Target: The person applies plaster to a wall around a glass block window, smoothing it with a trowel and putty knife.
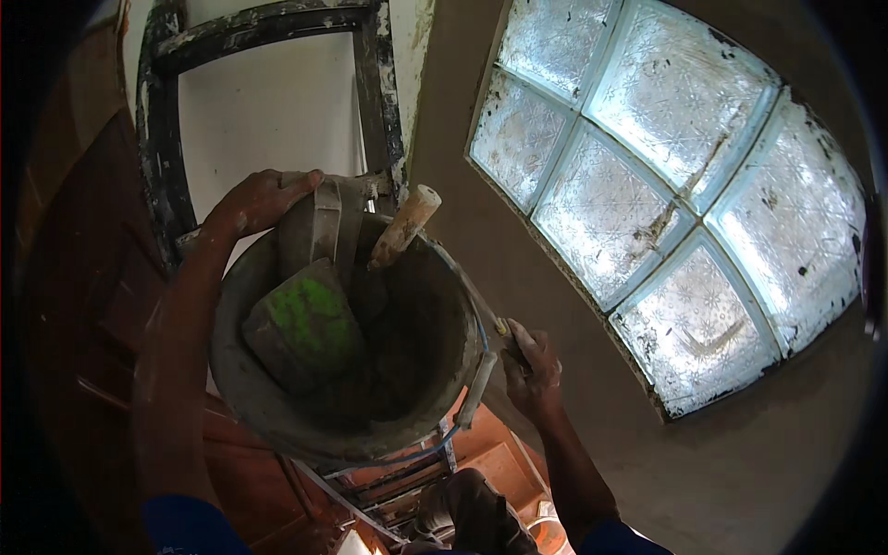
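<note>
A grey, mortar-caked bucket hangs or stands in front of me at the ladder. My left hand is closed over the top of a scoop-like container at the bucket's far rim; its grey body has a scuffed green patch and reaches down inside. Beside it, a worn wooden handle sticks up over the rim, its lower end hidden in the bucket. At the right rim my right hand grips a thin trowel-like tool, its blade seen nearly edge-on.
A paint-spattered black ladder stands at the far left. A glass-block window is set in the grey plastered wall at right. Brown wooden panels lie left. Below are my legs and an orange-rimmed bucket.
</note>
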Tool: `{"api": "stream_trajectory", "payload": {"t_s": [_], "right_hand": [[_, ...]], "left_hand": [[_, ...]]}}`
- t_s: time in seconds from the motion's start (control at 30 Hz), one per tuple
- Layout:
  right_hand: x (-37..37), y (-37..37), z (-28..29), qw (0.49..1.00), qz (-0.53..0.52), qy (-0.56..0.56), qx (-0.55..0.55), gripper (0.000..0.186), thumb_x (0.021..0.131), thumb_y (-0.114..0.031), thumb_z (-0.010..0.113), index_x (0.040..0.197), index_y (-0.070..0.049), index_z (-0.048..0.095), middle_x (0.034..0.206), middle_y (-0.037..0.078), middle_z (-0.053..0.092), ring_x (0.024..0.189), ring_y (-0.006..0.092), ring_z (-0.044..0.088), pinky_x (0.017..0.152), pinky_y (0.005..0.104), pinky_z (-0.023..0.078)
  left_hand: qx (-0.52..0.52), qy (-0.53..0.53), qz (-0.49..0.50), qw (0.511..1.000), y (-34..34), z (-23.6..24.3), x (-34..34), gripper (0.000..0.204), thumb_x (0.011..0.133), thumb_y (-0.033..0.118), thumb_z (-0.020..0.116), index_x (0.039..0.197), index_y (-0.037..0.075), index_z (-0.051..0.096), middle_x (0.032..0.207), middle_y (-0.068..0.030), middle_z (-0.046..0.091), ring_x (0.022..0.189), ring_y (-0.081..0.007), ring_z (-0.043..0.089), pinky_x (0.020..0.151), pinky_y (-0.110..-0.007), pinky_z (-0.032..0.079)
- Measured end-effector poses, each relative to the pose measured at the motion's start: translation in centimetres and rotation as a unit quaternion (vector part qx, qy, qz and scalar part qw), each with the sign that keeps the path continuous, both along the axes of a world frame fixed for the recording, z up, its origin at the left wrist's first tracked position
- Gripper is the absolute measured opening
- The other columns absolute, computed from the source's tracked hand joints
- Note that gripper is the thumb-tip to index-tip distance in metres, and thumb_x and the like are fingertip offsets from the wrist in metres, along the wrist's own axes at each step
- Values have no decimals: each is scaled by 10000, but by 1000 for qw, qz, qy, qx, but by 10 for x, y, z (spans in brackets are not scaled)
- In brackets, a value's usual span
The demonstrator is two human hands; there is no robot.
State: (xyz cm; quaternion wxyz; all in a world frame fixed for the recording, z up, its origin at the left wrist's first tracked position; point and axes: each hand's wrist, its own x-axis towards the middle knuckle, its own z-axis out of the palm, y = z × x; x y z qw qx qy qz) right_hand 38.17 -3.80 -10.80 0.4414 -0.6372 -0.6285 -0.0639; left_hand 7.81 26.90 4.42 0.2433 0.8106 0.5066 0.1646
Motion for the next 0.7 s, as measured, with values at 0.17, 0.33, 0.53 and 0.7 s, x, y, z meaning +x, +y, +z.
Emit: {"api": "stream_trajectory", "payload": {"t_s": [0.17,0.33,0.53,0.7], "right_hand": [[-2,-37,-14,998,-36,34,32,462,829,54,659,1277,-21,581,1061,164,633,884,247,664,722,346,538],[-8,-38,34,992,-93,-58,-69,420,850,13,662,1261,22,580,1079,181,642,990,259,667,801,346,538],[-25,-45,106,991,-117,13,58,446,949,-68,597,1351,97,494,1292,223,605,1204,256,581,1041,349,428],[-47,-6,218,962,-126,-45,237,435,969,-290,597,1226,61,591,759,13,543,636,72,451,573,239,357]], "left_hand": [[61,29,31,997,-5,8,-1,1013,831,800,475,1085,-168,632,984,-291,683,947,-348,680,892,-404,497],[61,17,16,998,-7,10,8,1055,806,819,483,1087,-188,618,1019,-328,664,989,-390,668,910,-430,491],[84,22,17,996,-1,4,4,1041,799,805,519,1093,-189,615,1043,-341,655,1011,-402,662,918,-446,487],[85,-8,24,996,6,-3,-1,1036,786,818,537,1025,-186,635,969,-333,662,930,-366,684,860,-435,511]]}}
